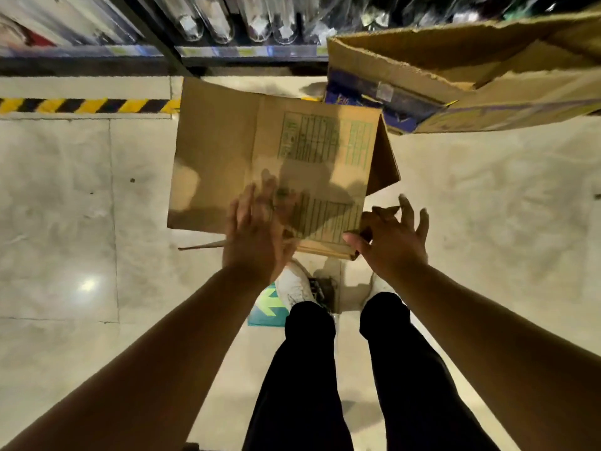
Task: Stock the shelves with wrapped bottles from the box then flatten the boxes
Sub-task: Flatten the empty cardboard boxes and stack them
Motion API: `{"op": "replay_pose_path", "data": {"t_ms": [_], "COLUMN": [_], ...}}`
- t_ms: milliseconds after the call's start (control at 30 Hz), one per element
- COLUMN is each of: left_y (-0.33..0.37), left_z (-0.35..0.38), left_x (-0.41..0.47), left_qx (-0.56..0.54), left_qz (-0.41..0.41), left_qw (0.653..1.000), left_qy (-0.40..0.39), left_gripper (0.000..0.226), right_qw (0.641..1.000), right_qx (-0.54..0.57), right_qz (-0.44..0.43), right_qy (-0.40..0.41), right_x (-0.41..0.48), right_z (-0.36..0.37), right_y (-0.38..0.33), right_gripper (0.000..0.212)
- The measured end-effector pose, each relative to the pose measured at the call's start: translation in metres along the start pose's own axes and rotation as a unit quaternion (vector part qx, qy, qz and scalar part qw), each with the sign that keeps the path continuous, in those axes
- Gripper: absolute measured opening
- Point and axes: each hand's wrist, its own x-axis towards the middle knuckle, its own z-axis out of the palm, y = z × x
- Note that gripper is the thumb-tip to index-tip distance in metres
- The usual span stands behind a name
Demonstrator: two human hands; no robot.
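A brown cardboard box [227,151] with a green printed table lies nearly flat on the floor in front of my feet. My left hand [255,232] presses down on its near edge with straight fingers. My right hand [392,237] is at the box's near right corner, thumb against the cardboard edge and fingers spread above it. One side flap [385,157] still stands up on the right. A second open cardboard box [455,83] with blue print sits at the upper right. Wrapped bottles [224,21] line the shelf at the top.
The shelf's dark lower rail [97,60] runs across the top. Yellow-and-black hazard tape [84,105] marks the floor at the left. A teal floor sticker [268,304] with a green arrow lies by my white shoe [294,284]. Pale tiled floor spreads left and right.
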Motion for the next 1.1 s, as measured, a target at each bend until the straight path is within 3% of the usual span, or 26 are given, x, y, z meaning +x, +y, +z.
{"op": "replay_pose_path", "data": {"t_ms": [133,267,400,500,567,633,700,800,900,1033,1100], "left_y": [0.024,0.029,0.026,0.034,0.045,0.055,0.062,0.066,0.065,0.063,0.061], "left_z": [0.018,0.029,0.021,0.016,0.017,0.024,0.033,0.043,0.049,0.05,0.052], "left_x": [0.031,0.043,0.057,0.062,0.062,0.061,0.06,0.058,0.059,0.06,0.06], "left_qx": [0.026,0.075,0.093,0.06,0.031,0.019,0.024,0.017,0.007,-0.007,-0.017], "left_qz": [0.069,0.042,0.042,0.031,0.005,-0.028,-0.045,-0.055,-0.061,-0.062,-0.05], "left_qw": [0.984,0.985,0.983,0.984,0.987,0.989,0.991,0.994,0.994,0.995,0.997], "left_qy": [-0.162,-0.147,-0.154,-0.162,-0.158,-0.144,-0.123,-0.098,-0.088,-0.074,-0.062], "left_gripper": [0.122,0.133,0.132,0.128,0.127,0.128,0.126,0.124,0.126,0.13,0.13], "right_qw": [0.998,0.995,0.963,0.946,0.903,0.841,0.823,0.817,0.751,0.697,0.687], "right_qx": [-0.057,-0.058,0.145,0.248,0.374,0.472,0.474,0.494,0.582,0.635,0.65], "right_qz": [0.015,0.069,0.151,0.154,0.171,0.189,0.172,0.157,0.165,0.098,0.081], "right_qy": [-0.039,-0.042,-0.172,-0.144,-0.128,-0.185,-0.263,-0.252,-0.265,-0.319,-0.315], "right_x": [-0.005,-0.011,-0.009,0.004,0.019,0.034,0.05,0.069,0.08,0.084,0.086], "right_z": [0.003,0.004,0.025,0.032,0.027,0.022,0.022,0.027,0.035,0.051,0.052], "right_y": [0.016,0.041,0.064,0.062,0.058,0.055,0.049,0.043,0.042,0.041,0.041], "right_gripper": [0.075,0.073,0.063,0.041,0.031,0.046,0.066,0.088,0.126,0.125,0.123]}}
